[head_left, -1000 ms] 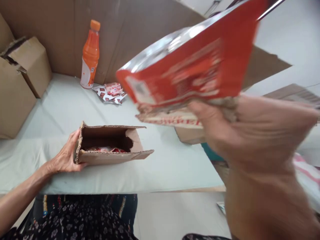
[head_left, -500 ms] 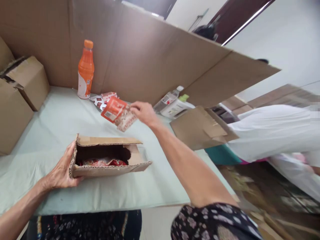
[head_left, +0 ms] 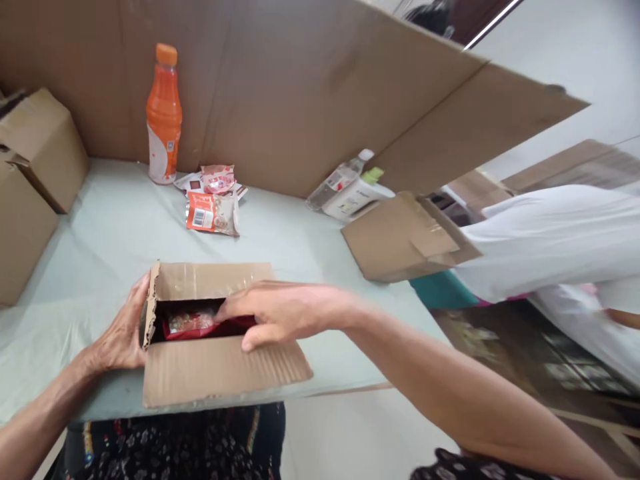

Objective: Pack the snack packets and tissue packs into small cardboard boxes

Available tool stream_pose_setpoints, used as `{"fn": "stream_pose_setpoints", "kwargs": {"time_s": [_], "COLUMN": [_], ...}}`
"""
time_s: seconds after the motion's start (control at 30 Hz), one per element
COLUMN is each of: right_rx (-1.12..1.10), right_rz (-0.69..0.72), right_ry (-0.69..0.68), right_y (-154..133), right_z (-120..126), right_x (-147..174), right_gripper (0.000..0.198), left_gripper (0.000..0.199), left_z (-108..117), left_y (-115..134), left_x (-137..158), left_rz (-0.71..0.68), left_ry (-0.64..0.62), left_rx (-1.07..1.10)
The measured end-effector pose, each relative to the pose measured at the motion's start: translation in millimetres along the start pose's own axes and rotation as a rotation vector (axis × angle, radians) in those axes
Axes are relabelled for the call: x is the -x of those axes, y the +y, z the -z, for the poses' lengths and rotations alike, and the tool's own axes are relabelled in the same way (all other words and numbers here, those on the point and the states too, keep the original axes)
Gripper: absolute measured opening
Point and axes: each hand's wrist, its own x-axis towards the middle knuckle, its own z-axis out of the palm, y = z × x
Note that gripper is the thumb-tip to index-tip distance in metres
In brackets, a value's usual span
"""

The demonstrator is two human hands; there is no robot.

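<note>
At the front of the table (head_left: 295,233), holding box (head_left: 213,280) by its left end with left hand (head_left: 123,327), grip wrapped round the end wall. Reaching into the open top with right hand (head_left: 280,310), fingers bent down inside, thumb set apart over the front side. Lying within the box, right by the partly hidden fingertips: red packet (head_left: 190,324); cannot tell whether pinched or only touched. Behind the box, lying flat: orange packet (head_left: 213,213), just in front of pink packet (head_left: 219,179). To their left, upright near cardboard wall (head_left: 280,87): orange bottle (head_left: 164,127). Farther right, tilted: clear bottle (head_left: 336,185), beside white bottle (head_left: 357,199), with carton (head_left: 390,240) nearby.
</note>
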Motion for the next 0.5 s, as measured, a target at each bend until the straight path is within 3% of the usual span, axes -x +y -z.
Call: {"fn": "stream_pose_setpoints", "kwargs": {"time_s": [0.07,0.27,0.43,0.5], "right_rx": [0.073,0.272,0.456,0.474], "right_rz": [-0.008,-0.012,-0.191,-0.194], "right_ry": [-0.017,0.241,0.277,0.251], "right_y": [1.9,-8.4,-15.9,-14.4], "right_z": [0.7,-6.5,-21.1,-26.2], "right_x": [-3.6,3.8,-7.5,-14.2], "right_gripper": [0.049,0.046,0.041,0.034], "left_gripper": [0.125,0.129,0.128,0.129], "left_z": [0.7,-2.9,-1.2,0.0], "left_y": [0.0,-7.2,-2.2,0.4], "left_x": [1.5,3.5,-0.2,-0.6], "left_rz": [-0.037,-0.057,-0.05,-0.048], "left_ry": [0.02,0.049,0.008,-0.024], "left_rx": [-0.023,-0.073,-0.057,-0.048]}}
